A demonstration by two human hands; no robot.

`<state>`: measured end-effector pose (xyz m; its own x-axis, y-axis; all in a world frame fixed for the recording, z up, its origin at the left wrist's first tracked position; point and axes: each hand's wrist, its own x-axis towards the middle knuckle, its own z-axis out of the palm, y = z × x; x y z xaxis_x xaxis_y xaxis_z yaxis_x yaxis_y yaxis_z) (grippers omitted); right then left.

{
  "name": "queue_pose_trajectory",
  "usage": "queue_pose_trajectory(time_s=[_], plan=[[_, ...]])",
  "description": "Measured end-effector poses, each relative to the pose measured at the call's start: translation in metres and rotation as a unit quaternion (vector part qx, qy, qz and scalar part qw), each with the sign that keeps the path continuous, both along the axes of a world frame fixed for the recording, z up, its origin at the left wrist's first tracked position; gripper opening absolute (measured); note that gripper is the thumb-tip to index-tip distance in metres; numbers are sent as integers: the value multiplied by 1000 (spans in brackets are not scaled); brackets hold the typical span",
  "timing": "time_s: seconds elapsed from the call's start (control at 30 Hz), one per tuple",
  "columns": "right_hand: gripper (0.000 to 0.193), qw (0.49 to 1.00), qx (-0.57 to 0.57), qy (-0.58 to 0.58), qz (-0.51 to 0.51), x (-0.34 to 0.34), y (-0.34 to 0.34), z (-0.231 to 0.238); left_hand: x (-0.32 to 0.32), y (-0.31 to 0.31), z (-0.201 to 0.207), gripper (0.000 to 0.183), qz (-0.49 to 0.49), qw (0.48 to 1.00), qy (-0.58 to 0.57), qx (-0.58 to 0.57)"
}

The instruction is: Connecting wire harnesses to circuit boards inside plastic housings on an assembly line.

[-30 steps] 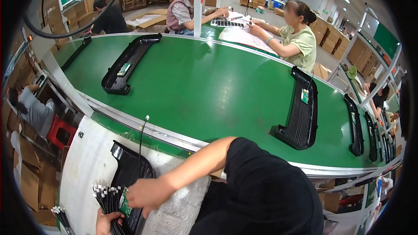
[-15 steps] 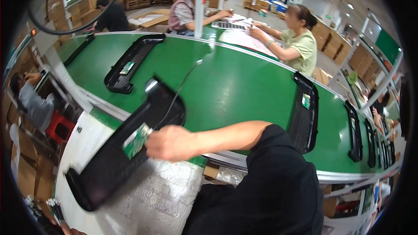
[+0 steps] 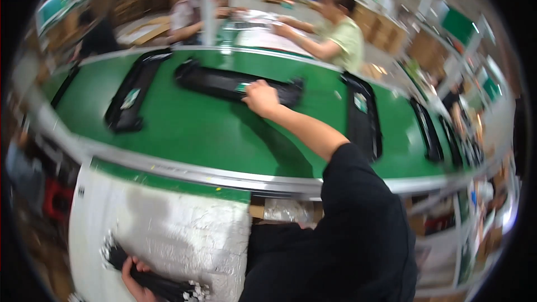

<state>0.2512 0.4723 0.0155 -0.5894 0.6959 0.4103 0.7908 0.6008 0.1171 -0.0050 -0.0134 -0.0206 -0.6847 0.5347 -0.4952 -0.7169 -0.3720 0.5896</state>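
Note:
My right hand (image 3: pixel 260 98), on an outstretched arm, grips the near edge of a long black plastic housing (image 3: pixel 215 83) over the green conveyor belt (image 3: pixel 224 140). A small green circuit board (image 3: pixel 241 86) shows inside the housing beside my fingers. Whether the housing touches the belt, I cannot tell. Low on the left, my left hand (image 3: pixel 137 279) is closed around a bundle of black cables (image 3: pixel 162 286) with white connectors at the ends. The bundle is over the white worktop (image 3: pixel 190 218).
Another black housing (image 3: pixel 131 92) with a board lies left on the belt, and one more (image 3: pixel 363 114) to the right. Several others line the far right. A metal rail (image 3: pixel 184 172) edges the belt. Across it sits a person in light green (image 3: pixel 341 33); other people work nearby.
My right hand has carried the housing from above the worktop to over the belt, turning it crosswise. My left hand has come further into view with the cable bundle. The whole view has shifted.

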Motion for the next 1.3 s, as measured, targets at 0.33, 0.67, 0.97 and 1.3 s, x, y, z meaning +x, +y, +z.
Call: queue_pose_trajectory(time_s=[0.33,0.67,0.97,1.3], plan=[[39,940,-192,152,238,-316,-19,25,6,0,24,11,-17,998,44,-35],[41,969,-219,65,90,-442,-64,27,10,-3,22,21,-59,997,34,-30],[39,956,-238,30,167,-408,-82,10,2,-4,18,18,-57,998,30,0],[26,650,-448,264,554,-329,-274,-47,0,-6,9,14,-28,998,3,64]])
